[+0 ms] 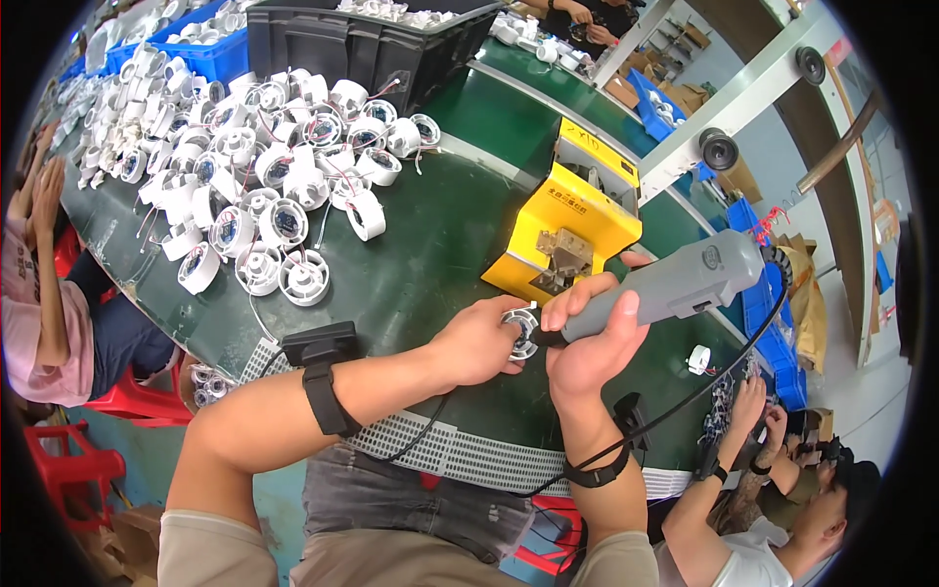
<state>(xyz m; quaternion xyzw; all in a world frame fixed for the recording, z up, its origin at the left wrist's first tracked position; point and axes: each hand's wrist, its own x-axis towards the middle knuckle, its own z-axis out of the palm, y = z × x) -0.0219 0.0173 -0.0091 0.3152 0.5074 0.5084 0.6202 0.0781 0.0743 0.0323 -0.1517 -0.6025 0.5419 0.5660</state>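
Note:
My left hand [474, 340] is closed around a small white round fan housing [528, 342], holding it just above the green tabletop. My right hand [599, 342] wraps round a thick grey electric screwdriver [685, 279], whose dark nose points left into the housing. Whether the bit touches a screw is hidden by my fingers. Right behind my hands stands a yellow screw feeder [562, 220] with a metal block on its front. A black cord runs from the screwdriver's rear end down past my right forearm.
A large heap of white fan housings with thin wires [284, 186] covers the table's left side. Behind it are a black crate [333, 59] and blue bins [205, 54]. One white part [698, 359] lies at the right. Co-workers sit left, right and across; a white metal frame [724, 108] rises at the right.

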